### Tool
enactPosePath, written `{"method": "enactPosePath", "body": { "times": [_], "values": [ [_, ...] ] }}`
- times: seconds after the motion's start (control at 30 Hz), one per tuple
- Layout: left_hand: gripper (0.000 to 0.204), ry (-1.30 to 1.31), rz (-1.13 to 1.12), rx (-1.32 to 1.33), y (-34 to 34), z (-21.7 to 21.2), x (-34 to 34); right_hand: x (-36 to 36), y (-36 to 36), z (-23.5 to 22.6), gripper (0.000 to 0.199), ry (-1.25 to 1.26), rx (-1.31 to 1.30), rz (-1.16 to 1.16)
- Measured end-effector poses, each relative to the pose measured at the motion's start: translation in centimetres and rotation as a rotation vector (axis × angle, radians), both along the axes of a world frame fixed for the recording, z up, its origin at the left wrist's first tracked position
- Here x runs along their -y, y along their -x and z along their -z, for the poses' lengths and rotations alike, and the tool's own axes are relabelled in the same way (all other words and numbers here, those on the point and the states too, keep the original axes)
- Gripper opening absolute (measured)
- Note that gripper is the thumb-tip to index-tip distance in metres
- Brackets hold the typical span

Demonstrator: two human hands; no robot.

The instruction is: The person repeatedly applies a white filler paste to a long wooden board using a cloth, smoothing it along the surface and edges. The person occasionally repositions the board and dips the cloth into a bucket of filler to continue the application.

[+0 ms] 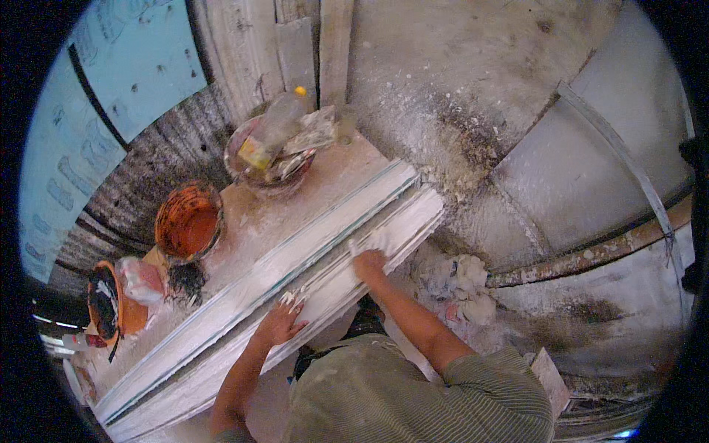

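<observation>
Two long white plaster-covered strips lie side by side, running from lower left to upper right: a near strip [325, 295] and a far strip [295, 255] with greenish edges. My left hand [279, 323] rests on the near strip, its fingers spread and the tips coated in white paste. Farther right along the same strip is my right hand [371, 260]. Its fingers are whitened and blend into the plaster, but they appear stretched out over the surface. No tool shows in either hand.
Beyond the strips, the dusty table carries an orange-stained bucket [190, 223], a basin [240, 151] with a clear bottle [284, 118], and dark bristly fibre [185, 282]. An orange container [127, 292] stands far left. Pale crumpled material [461, 288] lies right of my arm.
</observation>
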State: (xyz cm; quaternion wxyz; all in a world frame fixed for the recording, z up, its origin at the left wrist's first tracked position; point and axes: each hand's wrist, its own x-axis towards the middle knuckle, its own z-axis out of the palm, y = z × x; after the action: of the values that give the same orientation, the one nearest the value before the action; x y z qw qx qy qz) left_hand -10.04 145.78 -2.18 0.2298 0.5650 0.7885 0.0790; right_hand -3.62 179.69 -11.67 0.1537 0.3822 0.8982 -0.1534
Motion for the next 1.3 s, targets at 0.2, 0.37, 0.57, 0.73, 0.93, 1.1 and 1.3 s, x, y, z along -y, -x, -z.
{"method": "enactPosePath", "body": {
  "times": [0.2,0.37,0.57,0.73,0.93,1.1,1.3],
  "values": [
    [0.066,-0.063,-0.094,0.087,1.9,-0.6,-14.1,-23.7,-1.4,1.5,0.029,-0.271,0.044,-0.225],
    [0.065,-0.106,-0.090,0.107,3.5,-1.3,-24.4,-35.1,-3.2,0.5,0.031,-0.443,-0.173,0.053],
    [0.070,-0.201,-0.273,0.216,2.2,-1.4,-30.5,-29.5,0.8,-3.4,0.044,-0.024,-0.401,0.282],
    [0.069,-0.209,-0.406,0.224,0.3,-1.7,-29.8,-24.3,3.3,-5.1,0.048,0.061,-0.334,0.198],
    [0.067,-0.167,-0.741,0.248,-1.6,-0.8,-22.7,-24.7,3.1,-6.4,0.045,0.128,-0.121,0.083],
    [0.065,-0.341,-0.942,0.185,-4.1,-0.1,-18.2,-21.4,4.0,-7.4,0.038,-0.167,-0.482,-0.138],
    [0.068,-0.286,-1.103,0.221,-6.4,-0.6,-15.2,-11.0,7.9,-8.5,0.038,0.015,-0.317,-0.465]
  ]
}}
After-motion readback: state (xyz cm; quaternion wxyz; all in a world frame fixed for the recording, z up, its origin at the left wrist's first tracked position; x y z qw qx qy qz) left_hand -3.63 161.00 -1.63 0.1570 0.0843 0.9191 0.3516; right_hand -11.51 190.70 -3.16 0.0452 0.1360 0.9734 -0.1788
